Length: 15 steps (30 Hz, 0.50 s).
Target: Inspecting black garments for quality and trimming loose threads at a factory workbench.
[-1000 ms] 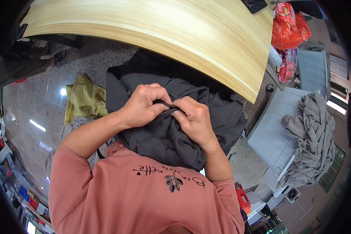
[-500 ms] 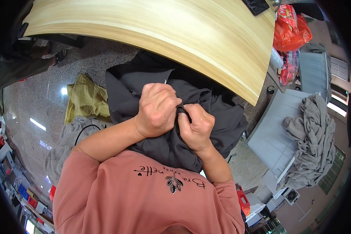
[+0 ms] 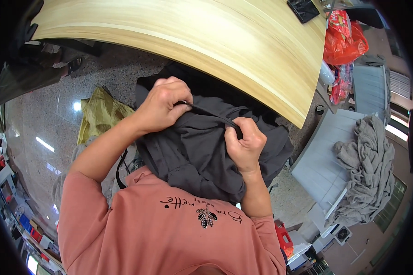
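Wood-grain surface (image 3: 192, 34), blk phone (image 3: 303, 10) nr R edge; dk grey cloth (image 3: 192, 144) bunched below near edge; L hand (image 3: 164, 104) & R hand (image 3: 247, 144), fingers gripping it; red bag (image 3: 348, 46) past R edge; speckled floor (image 3: 101, 66).

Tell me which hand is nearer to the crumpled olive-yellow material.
Left. The left hand, pinching rumpled dark grey fabric, is right of the olive-yellow material; the right hand, gripping the same fabric, is farther right.

The cloth (image 3: 195, 149) at centre is charcoal. The tabletop (image 3: 206, 41) above is streaked pale yellow. The upper-right bag (image 3: 348, 48) is red.
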### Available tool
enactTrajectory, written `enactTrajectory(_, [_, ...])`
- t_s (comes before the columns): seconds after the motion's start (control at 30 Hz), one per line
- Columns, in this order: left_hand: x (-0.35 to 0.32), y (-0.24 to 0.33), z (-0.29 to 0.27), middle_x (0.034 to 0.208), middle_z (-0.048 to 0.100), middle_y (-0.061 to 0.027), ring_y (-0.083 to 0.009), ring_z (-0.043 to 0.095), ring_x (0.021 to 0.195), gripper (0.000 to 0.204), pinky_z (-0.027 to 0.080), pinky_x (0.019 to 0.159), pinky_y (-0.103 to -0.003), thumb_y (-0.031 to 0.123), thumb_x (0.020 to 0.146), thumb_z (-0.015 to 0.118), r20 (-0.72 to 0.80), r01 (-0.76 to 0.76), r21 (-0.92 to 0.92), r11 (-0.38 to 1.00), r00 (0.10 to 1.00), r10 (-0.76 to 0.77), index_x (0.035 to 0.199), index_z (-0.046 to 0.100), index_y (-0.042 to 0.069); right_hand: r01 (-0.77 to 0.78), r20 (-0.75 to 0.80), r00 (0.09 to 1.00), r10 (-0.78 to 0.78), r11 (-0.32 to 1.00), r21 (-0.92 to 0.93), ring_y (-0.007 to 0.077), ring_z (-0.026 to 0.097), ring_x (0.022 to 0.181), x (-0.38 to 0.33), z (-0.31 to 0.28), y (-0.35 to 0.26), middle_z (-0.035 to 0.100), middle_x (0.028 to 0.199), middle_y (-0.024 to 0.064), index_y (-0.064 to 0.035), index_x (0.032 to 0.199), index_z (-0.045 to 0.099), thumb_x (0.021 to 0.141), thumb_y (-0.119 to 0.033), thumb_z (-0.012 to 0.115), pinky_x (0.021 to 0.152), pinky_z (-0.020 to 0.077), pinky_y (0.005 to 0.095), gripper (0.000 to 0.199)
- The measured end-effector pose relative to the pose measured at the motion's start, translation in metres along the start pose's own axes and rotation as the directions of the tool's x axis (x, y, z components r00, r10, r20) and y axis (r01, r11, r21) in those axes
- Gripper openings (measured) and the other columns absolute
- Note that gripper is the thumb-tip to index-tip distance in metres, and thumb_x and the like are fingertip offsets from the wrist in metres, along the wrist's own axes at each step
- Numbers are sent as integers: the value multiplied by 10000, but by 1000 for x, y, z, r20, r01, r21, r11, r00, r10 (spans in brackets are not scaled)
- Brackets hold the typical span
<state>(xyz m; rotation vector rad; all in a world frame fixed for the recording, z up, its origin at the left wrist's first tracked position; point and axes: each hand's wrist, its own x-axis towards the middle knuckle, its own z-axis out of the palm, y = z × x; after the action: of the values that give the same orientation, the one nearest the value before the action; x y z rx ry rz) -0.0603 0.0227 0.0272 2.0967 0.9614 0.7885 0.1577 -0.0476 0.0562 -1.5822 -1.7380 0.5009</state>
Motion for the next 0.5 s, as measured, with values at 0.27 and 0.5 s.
enactTrajectory(0.27, [-9, 14, -3, 800, 636, -8, -42, 549, 704, 50, 448, 652, -196, 19, 813, 643, 465, 485, -874, 38, 856, -226, 851, 643, -14, -51, 34, 998, 51, 999, 9, 305, 612, 602, 1, 5, 2, 619, 694, 127, -10, 740, 600, 675, 11, 603, 550, 482, 336, 68])
enactTrajectory(0.5, [-6, 12, 3, 759, 633, -13, -52, 562, 690, 34, 459, 639, -196, 7, 790, 666, 451, 548, -831, 92, 762, -465, 819, 652, -3, 285, 122, 957, -264, 937, -203, 282, 615, 746, 10, 0, -13, 618, 887, 122, -8, 869, 610, 679, -31, 655, 615, 480, 354, 197])
